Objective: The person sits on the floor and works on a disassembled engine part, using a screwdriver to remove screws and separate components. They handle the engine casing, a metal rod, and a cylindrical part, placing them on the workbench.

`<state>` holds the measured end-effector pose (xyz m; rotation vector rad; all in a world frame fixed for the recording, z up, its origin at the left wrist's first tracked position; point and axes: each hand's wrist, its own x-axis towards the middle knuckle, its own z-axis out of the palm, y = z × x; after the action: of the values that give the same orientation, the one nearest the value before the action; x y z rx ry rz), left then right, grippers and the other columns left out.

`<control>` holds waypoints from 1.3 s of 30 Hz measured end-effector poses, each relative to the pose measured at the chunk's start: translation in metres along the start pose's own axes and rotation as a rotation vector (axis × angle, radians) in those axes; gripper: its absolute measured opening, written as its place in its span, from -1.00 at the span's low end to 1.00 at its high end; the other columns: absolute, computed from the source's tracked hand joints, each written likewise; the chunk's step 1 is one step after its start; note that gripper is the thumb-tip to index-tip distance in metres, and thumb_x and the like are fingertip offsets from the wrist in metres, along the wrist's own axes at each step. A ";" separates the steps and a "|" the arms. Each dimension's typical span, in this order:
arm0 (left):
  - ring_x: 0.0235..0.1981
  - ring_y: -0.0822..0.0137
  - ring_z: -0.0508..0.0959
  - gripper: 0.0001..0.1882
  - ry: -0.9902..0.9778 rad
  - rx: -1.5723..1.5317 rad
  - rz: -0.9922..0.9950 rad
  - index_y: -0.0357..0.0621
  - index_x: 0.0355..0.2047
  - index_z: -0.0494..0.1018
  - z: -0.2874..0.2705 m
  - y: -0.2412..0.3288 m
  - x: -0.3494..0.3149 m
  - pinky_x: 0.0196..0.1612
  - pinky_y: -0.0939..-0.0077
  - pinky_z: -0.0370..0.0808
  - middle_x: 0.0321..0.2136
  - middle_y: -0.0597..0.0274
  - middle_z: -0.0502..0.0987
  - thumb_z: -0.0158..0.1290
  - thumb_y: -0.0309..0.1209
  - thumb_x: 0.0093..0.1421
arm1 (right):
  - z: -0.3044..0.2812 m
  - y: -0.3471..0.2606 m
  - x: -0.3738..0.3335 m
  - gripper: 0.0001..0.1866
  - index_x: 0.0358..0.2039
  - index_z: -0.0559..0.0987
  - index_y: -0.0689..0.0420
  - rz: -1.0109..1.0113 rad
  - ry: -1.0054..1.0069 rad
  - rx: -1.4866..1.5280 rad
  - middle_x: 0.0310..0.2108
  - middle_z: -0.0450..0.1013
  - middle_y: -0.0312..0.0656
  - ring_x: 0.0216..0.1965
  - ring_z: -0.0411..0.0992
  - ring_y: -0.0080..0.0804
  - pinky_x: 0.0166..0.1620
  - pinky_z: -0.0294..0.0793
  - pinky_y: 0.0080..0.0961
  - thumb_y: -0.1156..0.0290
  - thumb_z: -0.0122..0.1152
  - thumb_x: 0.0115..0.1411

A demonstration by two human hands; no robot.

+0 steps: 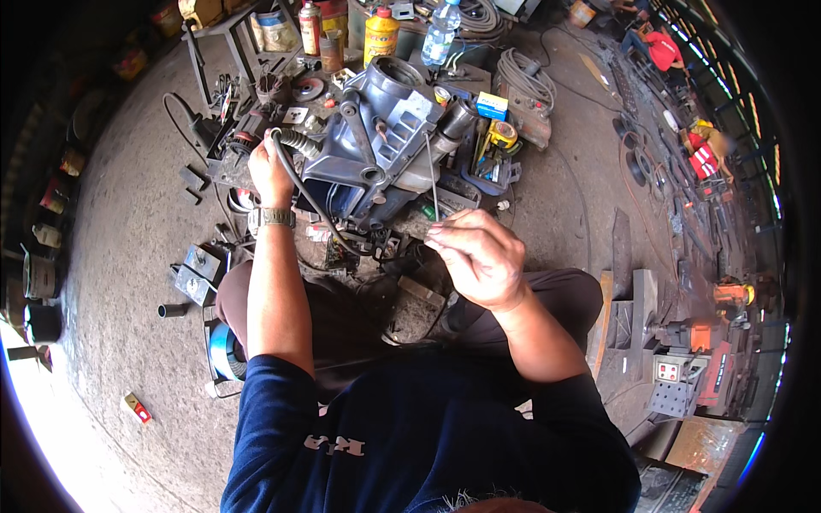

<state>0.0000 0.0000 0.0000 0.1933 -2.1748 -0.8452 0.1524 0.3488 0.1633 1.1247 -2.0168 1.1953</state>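
Note:
A grey cast-metal housing [389, 128] with a round opening at its top and a ribbed side stands on the floor in front of me. My left hand [271, 175], with a watch on the wrist, is closed at the housing's left side on a dark hose [299, 181]. By the fingers, a ribbed sleeve [299, 141] reaches toward the housing. The hose curves down toward my lap. My right hand [481, 256] pinches the lower end of a thin metal rod [433, 175]. The rod's upper end overlaps the housing's right side; whether they touch, I cannot tell.
Behind the housing stand a yellow bottle [381, 36] and a clear water bottle [440, 32]. An open toolbox [492, 162] and a coiled cable [523, 77] lie to the right. A metal frame [224, 56] stands at the far left. Two people in red work at the far right.

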 end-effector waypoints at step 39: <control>-0.66 -0.03 0.39 -0.39 0.041 -0.153 -0.005 -0.38 -0.53 0.44 -0.007 0.013 0.001 -0.45 0.09 0.34 -0.71 -0.07 0.40 -0.24 -0.12 0.51 | -0.013 0.019 0.018 -0.69 -0.18 0.70 0.16 -0.120 -0.199 0.019 -0.12 0.58 -0.15 -0.17 0.61 -0.20 -0.12 0.64 -0.36 0.68 0.39 0.02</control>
<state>0.0058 0.0061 0.0126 0.1385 -2.0619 -0.9968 0.1272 0.3584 0.1754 1.4019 -2.0525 1.0811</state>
